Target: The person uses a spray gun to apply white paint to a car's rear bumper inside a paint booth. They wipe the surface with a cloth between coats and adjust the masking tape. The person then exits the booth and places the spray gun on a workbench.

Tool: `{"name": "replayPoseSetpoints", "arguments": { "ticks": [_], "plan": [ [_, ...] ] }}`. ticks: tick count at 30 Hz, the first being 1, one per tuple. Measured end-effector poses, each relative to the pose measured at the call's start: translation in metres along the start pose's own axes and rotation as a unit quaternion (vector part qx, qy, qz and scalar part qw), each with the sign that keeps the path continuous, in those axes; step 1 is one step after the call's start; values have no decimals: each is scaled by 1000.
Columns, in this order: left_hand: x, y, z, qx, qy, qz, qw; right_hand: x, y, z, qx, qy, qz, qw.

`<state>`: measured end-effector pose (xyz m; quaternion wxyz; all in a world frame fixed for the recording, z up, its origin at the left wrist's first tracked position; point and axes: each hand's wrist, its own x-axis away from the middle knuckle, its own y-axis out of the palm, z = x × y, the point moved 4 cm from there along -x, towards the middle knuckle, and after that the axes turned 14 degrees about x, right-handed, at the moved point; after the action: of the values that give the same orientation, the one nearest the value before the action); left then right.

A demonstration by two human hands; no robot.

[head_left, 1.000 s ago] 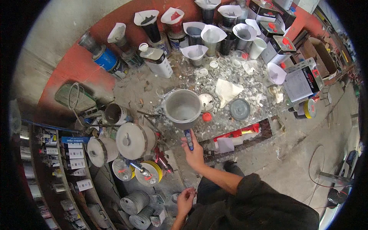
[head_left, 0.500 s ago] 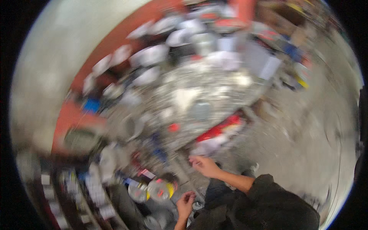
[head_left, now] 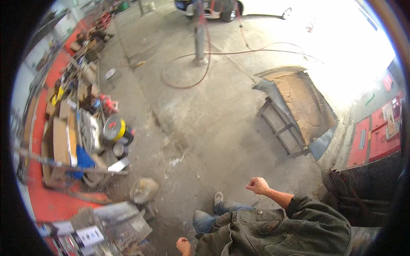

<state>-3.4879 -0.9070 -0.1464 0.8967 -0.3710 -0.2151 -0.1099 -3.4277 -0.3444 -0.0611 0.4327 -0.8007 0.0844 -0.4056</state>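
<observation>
A: Entry, head view. The right hand (head_left: 257, 185) was balled into a tight fist over the concrete floor (head_left: 205, 128), with nothing showing in it. The left hand (head_left: 183, 246) was curled low by the jacket (head_left: 273, 230). It was too small and too near the edge to tell whether it held anything.

B: Nearest items?

A: A shoe (head_left: 218, 198) just beside the right fist and a pale lumpy sack (head_left: 144, 190) on the floor, near but apart from both hands. Further left were the cluttered bench (head_left: 64, 141) and a yellow-banded can (head_left: 115, 130). Well ahead were a red hose (head_left: 205, 64) looped round a post (head_left: 199, 34) and a cardboard-covered rack (head_left: 299, 106).

B: How should the walk be handled?

A: Judgement only: the person appeared to be crossing the floor. Doing it well meant watching where the feet landed, keeping wide of the sack and not catching the hose loop.

B: Difference from one second earlier?

A: Then the view looked down on a littered tabletop with a grey pot, and the right hand held a small dark tool over it. Half a second earlier the view was blurred. Here the view had swung to open floor, and neither that tabletop nor the tool was seen.
</observation>
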Motion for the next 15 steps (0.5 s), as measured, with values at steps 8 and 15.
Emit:
{"name": "replayPoseSetpoints", "arguments": {
  "ticks": [8,15],
  "plan": [
    [-256,105,223,30,-149,-94,984,-253,-224,97,-231,161,209,937],
    [-550,195,549,80,-66,-81,991,-438,-352,221,-256,241,242,904]
  ]
}}
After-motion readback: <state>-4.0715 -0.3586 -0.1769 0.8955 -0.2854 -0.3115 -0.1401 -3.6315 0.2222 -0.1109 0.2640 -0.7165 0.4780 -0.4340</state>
